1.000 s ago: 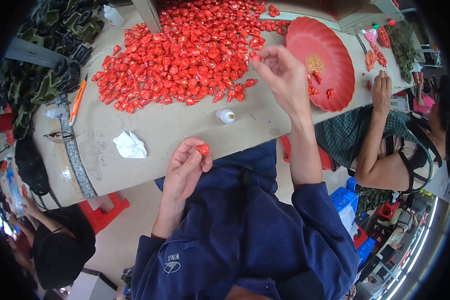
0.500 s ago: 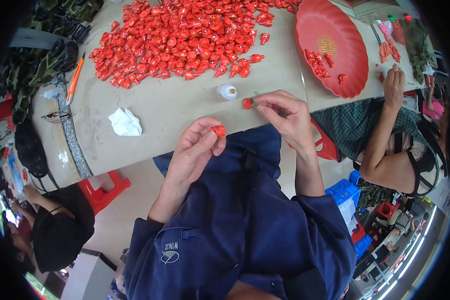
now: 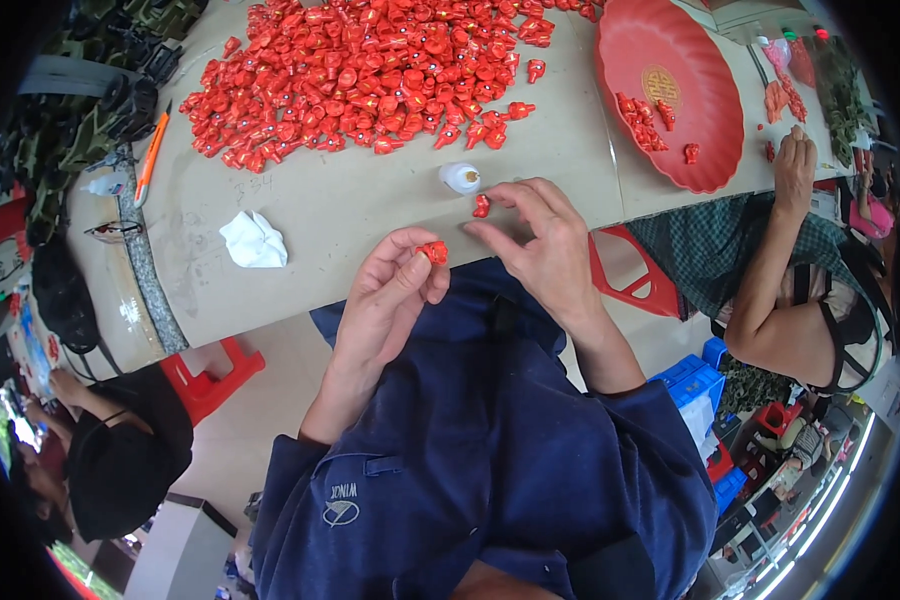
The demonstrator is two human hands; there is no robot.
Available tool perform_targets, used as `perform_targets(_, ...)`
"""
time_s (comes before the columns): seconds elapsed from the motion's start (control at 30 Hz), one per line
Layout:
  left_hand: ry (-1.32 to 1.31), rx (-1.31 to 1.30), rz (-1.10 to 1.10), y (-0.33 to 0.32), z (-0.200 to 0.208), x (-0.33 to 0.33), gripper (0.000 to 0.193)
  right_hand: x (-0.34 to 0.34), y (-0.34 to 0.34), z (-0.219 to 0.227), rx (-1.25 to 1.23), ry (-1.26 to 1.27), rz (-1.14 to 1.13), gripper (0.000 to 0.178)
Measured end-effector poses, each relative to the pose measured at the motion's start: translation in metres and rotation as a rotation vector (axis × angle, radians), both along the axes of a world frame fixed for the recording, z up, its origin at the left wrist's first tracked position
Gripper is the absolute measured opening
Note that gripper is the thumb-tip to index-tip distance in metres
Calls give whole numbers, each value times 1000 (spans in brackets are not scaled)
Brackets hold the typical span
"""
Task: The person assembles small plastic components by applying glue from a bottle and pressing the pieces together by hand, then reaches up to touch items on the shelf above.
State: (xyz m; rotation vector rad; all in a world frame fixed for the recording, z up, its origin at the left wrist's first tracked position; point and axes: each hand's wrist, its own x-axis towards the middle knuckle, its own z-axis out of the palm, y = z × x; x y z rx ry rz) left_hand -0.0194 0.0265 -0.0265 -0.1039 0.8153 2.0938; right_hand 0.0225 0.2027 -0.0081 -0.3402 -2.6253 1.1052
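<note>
Between the thumb and fingers of my left hand [image 3: 382,290] is a small red plastic piece [image 3: 433,252] with yellow marks. My right hand [image 3: 547,238] is at the table's near edge, thumb and index finger apart. Another small red piece [image 3: 482,206] sits by its index fingertip, seemingly touching it, with a gap to the thumb. Just behind that piece stands a small white bottle [image 3: 459,179] with a brownish tip. Farther back lies a large heap of similar red pieces [image 3: 360,80].
A red scalloped tray [image 3: 705,120] with several red pieces is at the right. On the left lie a crumpled white tissue [image 3: 253,240] and an orange cutter [image 3: 151,160]. A co-worker's arm [image 3: 770,240] rests at the far right. Red stools [image 3: 213,378] stand below the table.
My right hand has moved left to the loose red piece, which has shifted slightly left and turned. My left hand still holds its piece, now turned a little.
</note>
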Motion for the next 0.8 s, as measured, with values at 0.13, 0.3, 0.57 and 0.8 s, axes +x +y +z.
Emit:
perform_targets(0.13,-5,-15,11,-2,0,0,20,1,-7,-5,48,-16,-53,22)
perform_targets(0.3,3,-29,-5,-1,0,0,21,13,0,16,-320,-102,-2,17)
perform_targets(0.57,69,-79,-36,2,2,1,23,18,1,33,-507,-143,186,17)
perform_targets(0.8,213,-214,-55,5,5,4,21,15,-1,26,-387,2,226,14)
